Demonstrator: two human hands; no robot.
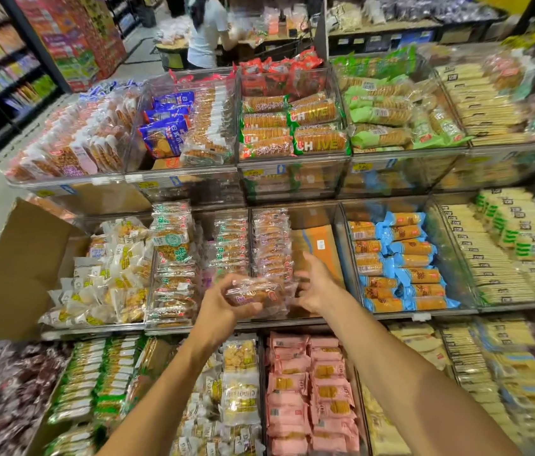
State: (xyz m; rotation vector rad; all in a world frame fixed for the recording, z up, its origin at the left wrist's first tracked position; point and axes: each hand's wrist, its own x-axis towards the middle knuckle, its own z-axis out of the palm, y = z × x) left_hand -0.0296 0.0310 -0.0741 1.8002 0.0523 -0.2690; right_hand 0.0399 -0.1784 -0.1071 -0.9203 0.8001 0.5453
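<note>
Where the middle shelf of the display faces the viewer, the left grip (pixel 226 304) holds a biscuit pack (pixel 254 291) in clear wrap, with fingers and thumb curled round its left end. The pack sits above the front rim of a clear bin (pixel 341 238), just in front of a stack of like packs (pixel 271 248) that stands along the bin's left side. The right grip (pixel 317 284) is just beside the pack on its right, fingers spread and loosely bent, holding nothing; blur hides whether its fingertips touch the wrap. Behind the right grip, a brown cardboard box (pixel 320 245) lies in the same bin. Blue packs (pixel 400 261) fill the bin to the right, and pink packs (pixel 305 390) fill a bin on the shelf below, between the two forearms. A person in a white top (pixel 208 34) stands well apart, beyond the far side of the display
</note>
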